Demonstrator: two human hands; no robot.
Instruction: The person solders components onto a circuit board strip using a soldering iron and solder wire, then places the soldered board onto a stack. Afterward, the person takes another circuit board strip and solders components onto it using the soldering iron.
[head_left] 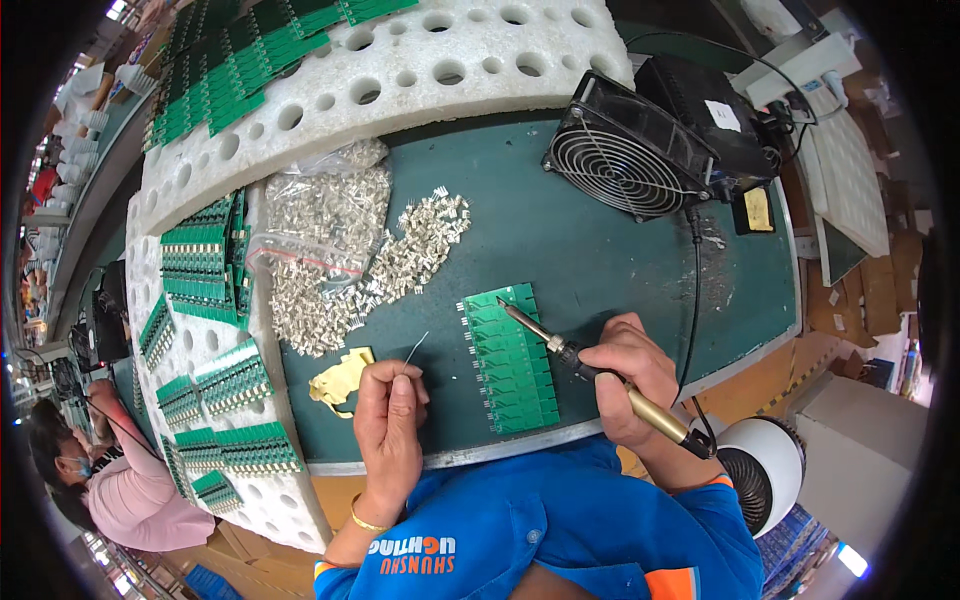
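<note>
My left hand pinches a thin solder wire, its free end sticking up and to the right. My right hand grips a soldering iron, whose tip rests on or just over the upper end of a green circuit board panel. Small metal connector pieces line the panel's left side. More loose connectors are piled beside a clear plastic bag of similar pieces. A crumpled yellow piece lies just left of my left hand.
White foam trays with stacked green boards border the back and left. A fan and dark box stand back right, with a cable and yellow sponge. A white round appliance is lower right. A co-worker works at left.
</note>
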